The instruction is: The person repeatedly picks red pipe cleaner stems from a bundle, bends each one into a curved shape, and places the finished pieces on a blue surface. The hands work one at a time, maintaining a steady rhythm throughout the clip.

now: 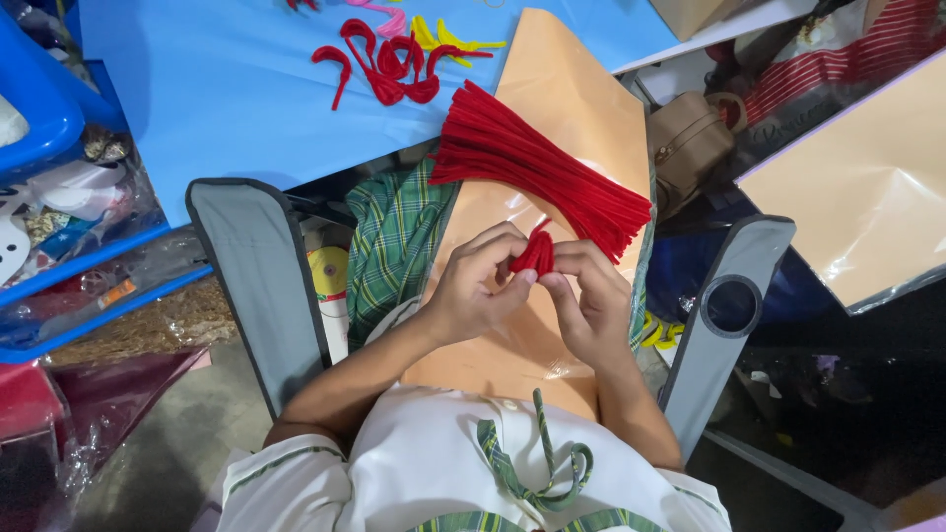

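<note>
My left hand and my right hand meet over my lap, and both pinch a small folded red pipe cleaner between the fingertips. Just beyond the hands lies a thick bundle of straight red pipe cleaners, fanned out on an orange plastic-wrapped paper pack that rests on my lap and leans onto the table. Several bent red pipe cleaner shapes lie on the blue sheet farther off, with yellow ones and a pink one beside them.
I sit in a folding chair with grey armrests, the right one with a cup hole. Blue plastic crates stand at left. A brown bag and another orange paper pack lie at right. A green plaid cloth covers my lap.
</note>
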